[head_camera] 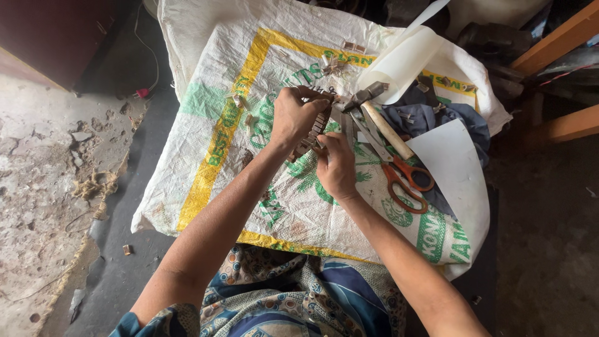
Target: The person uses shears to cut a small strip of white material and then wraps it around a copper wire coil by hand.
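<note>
- The work lies on a woven white sack (206, 168) with yellow and green print, spread over a dim, dusty floor (43, 187); wooden rails (561, 37) show at the upper right.
- The left hand (293, 115) is closed from above over the top end of a strip of small metal pieces (315, 132), fingers curled down on it, seemingly to keep the strip from swinging.
- The right hand (337, 163) grips the strip lower down, fingertips pinched at its edge, probably so that one piece can be worked while the other hand steadies it.
- The strip is held just above the middle of the sack, between the two hands. Its long axis runs on a slant, the upper end toward the upper right and the lower end toward the lower left, near the person's lap.
- Just to the right lie a hammer (380, 122), head away from the person and wooden handle pointing back, and orange-handled scissors (402, 178), handles nearest the person; both seem placed for a quick reach.
- Farther out, loose metal pieces (240, 103) are scattered on the sack, and white sheets (455, 175) and dark blue cloth (437, 115) lie at the right edge.
</note>
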